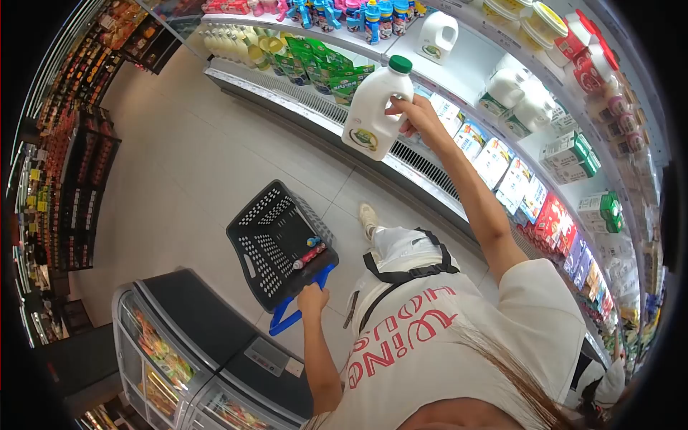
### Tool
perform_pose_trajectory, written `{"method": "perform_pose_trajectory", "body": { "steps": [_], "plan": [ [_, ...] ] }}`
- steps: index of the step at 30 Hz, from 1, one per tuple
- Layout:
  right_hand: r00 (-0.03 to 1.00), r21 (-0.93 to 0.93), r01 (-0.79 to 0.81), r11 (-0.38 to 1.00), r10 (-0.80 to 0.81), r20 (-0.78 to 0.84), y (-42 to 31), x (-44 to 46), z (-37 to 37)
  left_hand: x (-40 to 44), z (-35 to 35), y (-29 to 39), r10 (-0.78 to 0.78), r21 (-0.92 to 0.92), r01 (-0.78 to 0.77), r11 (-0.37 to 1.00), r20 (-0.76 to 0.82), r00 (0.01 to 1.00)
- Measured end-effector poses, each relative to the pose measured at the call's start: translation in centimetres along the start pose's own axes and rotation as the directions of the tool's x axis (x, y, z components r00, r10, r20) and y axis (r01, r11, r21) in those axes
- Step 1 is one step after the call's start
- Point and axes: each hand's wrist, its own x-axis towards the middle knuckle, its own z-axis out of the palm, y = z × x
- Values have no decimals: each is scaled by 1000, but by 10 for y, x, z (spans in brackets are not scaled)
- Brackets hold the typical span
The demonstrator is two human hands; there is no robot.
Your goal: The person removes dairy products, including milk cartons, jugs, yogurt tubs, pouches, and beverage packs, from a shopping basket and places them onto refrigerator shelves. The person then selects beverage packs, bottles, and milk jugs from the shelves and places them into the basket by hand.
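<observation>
My right hand (412, 115) is closed round the handle of a white milk jug (373, 118) with a green cap. The jug hangs in front of the chilled shelf, tilted slightly. Lower down, my left hand (313, 298) grips the blue handle (288, 315) of a dark grey shopping basket (261, 236). Inside the basket lie a pink bottle (309, 256) and a small blue-topped item (313, 242). Another white jug (438, 37) stands on the shelf above, just beyond my right hand.
Green pouches (322, 72) and boxed cartons (494, 161) line the lower chilled shelf (287, 100). More jugs (527, 104) lie further right. A glass-topped freezer (208, 322) stands at lower left. Tiled floor (172, 150) runs between it and the shelves.
</observation>
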Motion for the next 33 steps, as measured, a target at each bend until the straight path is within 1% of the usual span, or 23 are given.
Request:
{"method": "perform_pose_trajectory", "body": {
  "steps": [3,5,7,8,11,13,16,18,19,20,21,22,23,24,25,26,27,28,29,30,31,33],
  "plan": [
    [989,-11,-26,1000,27,148,0,-41,23,-24,25,-6,66,74,-66,995,0,998],
    [970,-12,-84,996,84,228,5,-58,36,-44,37,-4,113,93,-109,990,-38,993],
    [955,-40,-75,996,83,284,13,-77,48,-60,55,-7,141,102,-136,986,-46,989],
    [955,-38,-99,994,106,278,15,-88,52,-63,65,-9,144,103,-139,985,-39,989],
    [942,-45,-60,997,71,327,29,-112,56,-79,83,-9,165,118,-161,980,-18,986],
    [935,-43,-91,995,101,340,29,-122,50,-90,88,1,168,127,-167,978,3,986],
    [914,-13,-105,994,101,393,32,-135,48,-109,104,0,145,114,-148,982,28,989],
    [896,-83,-115,990,139,422,30,-137,42,-117,116,-1,125,88,-130,988,57,990],
    [882,-106,-120,987,155,445,28,-137,36,-127,106,4,80,68,-87,994,106,991],
    [864,-52,-113,992,124,487,25,-141,30,-121,124,-7,30,47,-37,998,141,990],
    [867,-25,-111,994,109,486,15,-150,28,-127,112,1,15,82,-26,996,137,991],
    [847,-55,-121,991,132,514,7,-154,24,-132,88,13,3,123,-19,992,127,992],
    [828,-85,-135,987,160,538,2,-158,19,-133,71,25,-18,-23,17,1000,-38,999],
    [819,-72,-142,987,158,551,-2,-163,15,-131,54,37,-61,-171,27,985,-196,979],
    [810,-61,-144,988,153,566,-6,-167,12,-125,32,47,-89,-620,-54,783,-197,976],
    [798,-47,-154,987,152,583,-11,-167,5,-121,18,63,-114,-797,-183,576,-299,947],
    [765,-50,-173,984,166,622,-15,-169,2,-119,-3,78,-79,-934,-233,270,-262,962],
    [730,-55,-190,980,179,660,-20,-169,0,-131,-34,99,-47,-960,-275,45,-277,960],
    [692,-60,-206,977,189,697,-22,-168,-1,-140,-58,117,63,-934,-269,-234,-291,955],
    [688,-36,-252,967,206,695,-23,-169,0,-149,-78,131,165,-845,-211,-491,-328,930],
    [658,-29,-269,963,206,724,-23,-167,-1,-153,-87,138,251,-701,-111,-705,-392,885],
    [599,-14,-303,953,202,775,-27,-162,-6,-156,-86,144,200,-834,-210,-510,-353,914]
  ]
}}
